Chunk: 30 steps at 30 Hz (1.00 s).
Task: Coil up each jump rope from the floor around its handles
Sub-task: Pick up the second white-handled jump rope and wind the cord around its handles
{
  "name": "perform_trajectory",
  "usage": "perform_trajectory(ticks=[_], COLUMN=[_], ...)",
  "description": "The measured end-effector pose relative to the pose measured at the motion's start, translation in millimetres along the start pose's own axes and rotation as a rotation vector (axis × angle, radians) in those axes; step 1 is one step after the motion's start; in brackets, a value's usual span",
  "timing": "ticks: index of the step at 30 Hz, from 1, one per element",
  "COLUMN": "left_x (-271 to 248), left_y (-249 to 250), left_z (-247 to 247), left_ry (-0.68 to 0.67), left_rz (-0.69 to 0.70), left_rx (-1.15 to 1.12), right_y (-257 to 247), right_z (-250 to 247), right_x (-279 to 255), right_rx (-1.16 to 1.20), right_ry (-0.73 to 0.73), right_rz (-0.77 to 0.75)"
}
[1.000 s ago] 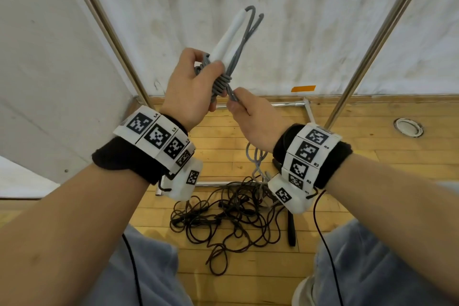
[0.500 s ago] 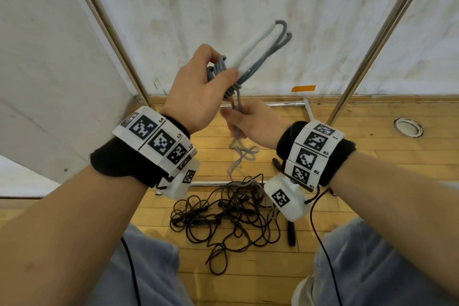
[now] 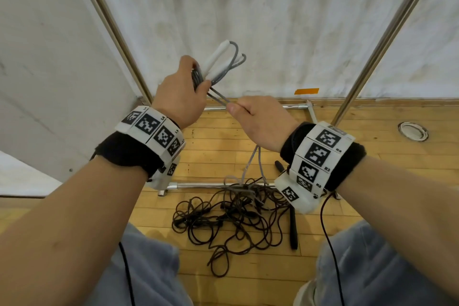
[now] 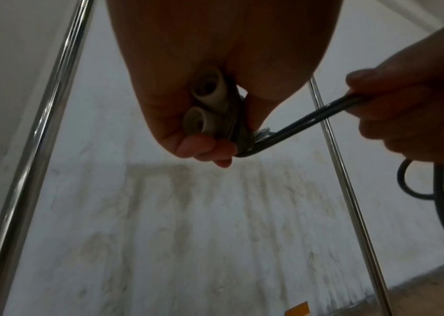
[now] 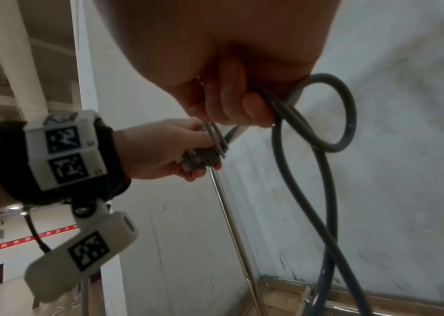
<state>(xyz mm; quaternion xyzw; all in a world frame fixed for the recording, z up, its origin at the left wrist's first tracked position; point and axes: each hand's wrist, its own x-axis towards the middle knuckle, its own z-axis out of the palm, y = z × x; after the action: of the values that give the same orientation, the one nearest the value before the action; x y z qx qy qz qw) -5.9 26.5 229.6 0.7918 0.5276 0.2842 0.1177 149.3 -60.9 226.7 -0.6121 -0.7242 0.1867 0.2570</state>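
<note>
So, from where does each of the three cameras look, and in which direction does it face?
Head: on the person's head, facing forward and down at both forearms, left hand, right hand, grey rope, dark ropes on the floor.
Left wrist: under the left hand, facing along it at the white handles; right hand at the edge.
Right wrist: under the right hand, facing the left hand and wall.
Shared: all show both hands and the rope between them.
</note>
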Motion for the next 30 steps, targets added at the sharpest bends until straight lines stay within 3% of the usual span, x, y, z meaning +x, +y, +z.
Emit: perform_trajectory(ticks=[4, 9, 12, 15, 19, 23, 30], left_x=[-2.8, -11.5, -18.7, -26.2, -34.6, -39.7, -37.5], left_y=[-0.2, 4.3, 12.3, 22.2, 32.6, 35.7, 33.8], left_z=[9.8, 17.2, 21.4, 25.5, 27.5, 31.9, 23.1], left_ry=[-0.147, -0.438, -0.524, -0.542, -0.414, -0.356, -0.388], left_rz=[0.019, 0.116, 0.177, 0.235, 0.281, 0.297, 0.386], left_rx=[0.112, 0.176, 0.175, 0.186, 0.228, 0.257, 0.16], right_y=[2.2, 18.4, 22.0, 19.1, 16.9, 16.2, 36.9], right_z=[-13.2, -38.1, -40.8, -36.6, -37.3, -41.7, -58.1], right_x=[-0.2, 0.4, 0.0, -0.9, 0.0, 0.9, 7.3], right_rx=[-0.165, -0.223, -0.223, -0.229, -0.223, -0.416, -0.394], right_ry=[-0.05, 0.023, 0.066, 0.077, 0.136, 0.15, 0.129], right_rz=[0.005, 0.071, 0.068, 0.019, -0.022, -0.039, 0.145])
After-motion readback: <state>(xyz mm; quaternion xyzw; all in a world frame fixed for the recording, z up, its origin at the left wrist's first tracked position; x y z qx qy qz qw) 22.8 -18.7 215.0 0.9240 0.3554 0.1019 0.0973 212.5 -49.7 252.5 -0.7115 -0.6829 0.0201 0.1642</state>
